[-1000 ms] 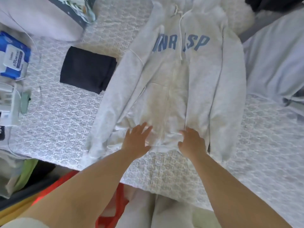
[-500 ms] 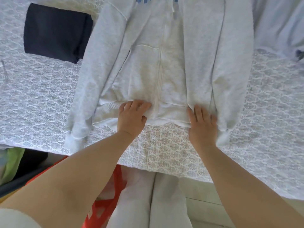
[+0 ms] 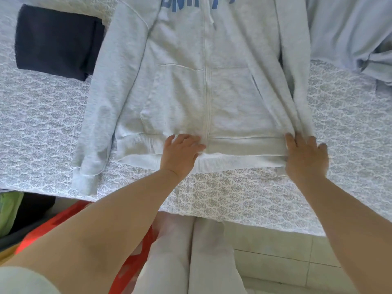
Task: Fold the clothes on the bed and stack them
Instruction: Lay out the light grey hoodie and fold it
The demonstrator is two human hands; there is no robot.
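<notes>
A light grey zip hoodie (image 3: 191, 85) with blue letters lies face up on the patterned bed cover (image 3: 233, 200), its hem toward me. My left hand (image 3: 180, 153) lies flat on the ribbed hem just left of the zipper, fingers together. At the hem's right corner my right hand (image 3: 305, 155) presses down, on top of the right sleeve's cuff, fingers slightly spread. The left sleeve (image 3: 99, 115) runs down beside the body to the bed's edge. A folded dark navy garment (image 3: 57, 41) rests to the hoodie's left.
A pale blue-grey garment (image 3: 350, 32) lies crumpled at the upper right. Below the bed edge are my legs in light trousers, a red-orange object (image 3: 131, 264), something green (image 3: 8, 211) at the left, and tiled floor (image 3: 286, 251).
Both hands have slid apart along the hem, the right one out to the hem's right corner. The hem now lies flatter and wider. The camera has dropped closer to the hoodie.
</notes>
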